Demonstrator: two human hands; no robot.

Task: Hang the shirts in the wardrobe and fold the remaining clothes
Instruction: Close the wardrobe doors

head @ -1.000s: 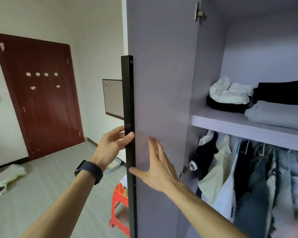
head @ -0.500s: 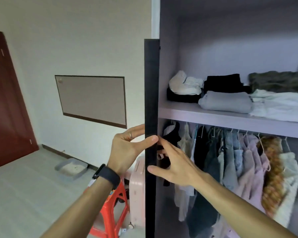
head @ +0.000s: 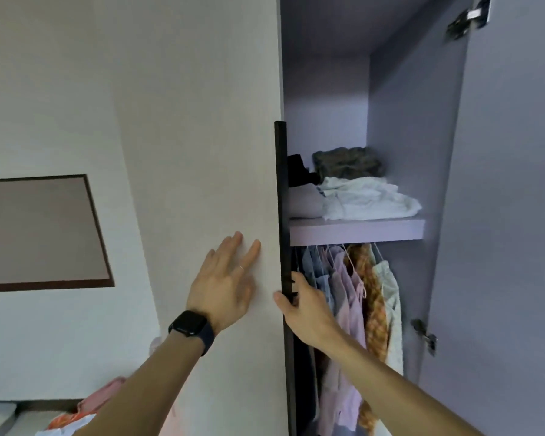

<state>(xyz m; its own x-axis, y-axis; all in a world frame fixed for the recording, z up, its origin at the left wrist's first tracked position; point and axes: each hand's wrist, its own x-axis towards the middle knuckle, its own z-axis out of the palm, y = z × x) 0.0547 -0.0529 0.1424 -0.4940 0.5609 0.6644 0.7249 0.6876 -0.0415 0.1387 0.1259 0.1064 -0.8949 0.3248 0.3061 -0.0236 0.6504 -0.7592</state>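
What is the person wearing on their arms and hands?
The left hand has a thin ring on one finger, and a black smartwatch with a dark band sits on that wrist. The right hand wears nothing visible. No sleeves show on either forearm.

— Behind the black door edge (head: 280,199), past the right hand (head: 306,306)?
— Fingers (head: 298,278) curled round it, tips out of sight.
— Above those fingers?
— Black garment (head: 298,171) and grey garment (head: 304,201), both half masked by that edge.
— Below?
— Hanging clothes (head: 346,284), cropped at the bottom border, hems unseen.
— Left of the left hand (head: 224,284)?
— Framed panel (head: 38,234), sliced by the side border; lower, orange-and-white bag (head: 66,423), blurred, contents unreadable.
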